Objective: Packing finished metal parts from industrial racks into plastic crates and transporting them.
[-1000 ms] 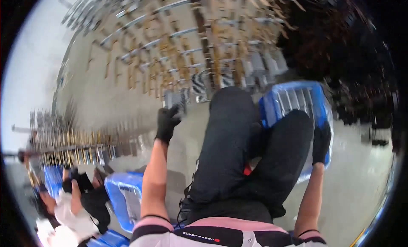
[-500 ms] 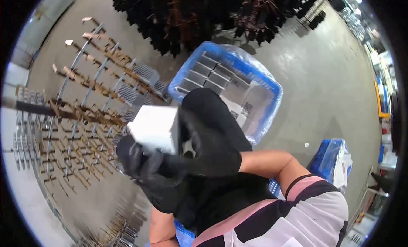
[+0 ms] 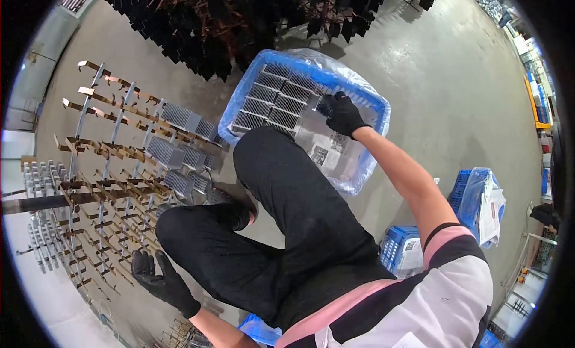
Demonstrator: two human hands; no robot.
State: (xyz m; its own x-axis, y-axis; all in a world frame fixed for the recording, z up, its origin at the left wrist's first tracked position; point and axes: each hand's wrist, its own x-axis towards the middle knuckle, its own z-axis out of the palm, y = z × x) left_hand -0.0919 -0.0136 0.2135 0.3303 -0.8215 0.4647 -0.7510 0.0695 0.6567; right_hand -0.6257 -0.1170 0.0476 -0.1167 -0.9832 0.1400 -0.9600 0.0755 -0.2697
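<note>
My right hand (image 3: pixel 346 114), in a black glove, reaches into the blue plastic-lined crate (image 3: pixel 385 117) ahead. Its fingers are closed on a dark finned metal heat sink (image 3: pixel 324 105), partly hidden by the hand. The heat sink sits beside rows of similar finned heat sinks (image 3: pixel 287 102) that fill the crate's left side. Printed paper sheets (image 3: pixel 326 147) line the crate bottom near them. My left hand (image 3: pixel 157 279), also black-gloved, is held out left of my knee with fingers apart and nothing in it. It is nearest to the hanging rack's metal hooks (image 3: pixel 114 240).
The rack, at left, carries several silver finned heat sinks (image 3: pixel 166 152) on its hooks. Dark parts (image 3: pixel 179 24) hang in a dense cluster beyond the crate. On the right stand blue baskets (image 3: pixel 401 249) with plastic and paper. My bent knees (image 3: pixel 269 147) lie between both hands.
Both hands were together over my lap around a pale block-shaped piece. My right hand has since gone forward into the crate with a heat sink, and my left has dropped away leftward, open.
</note>
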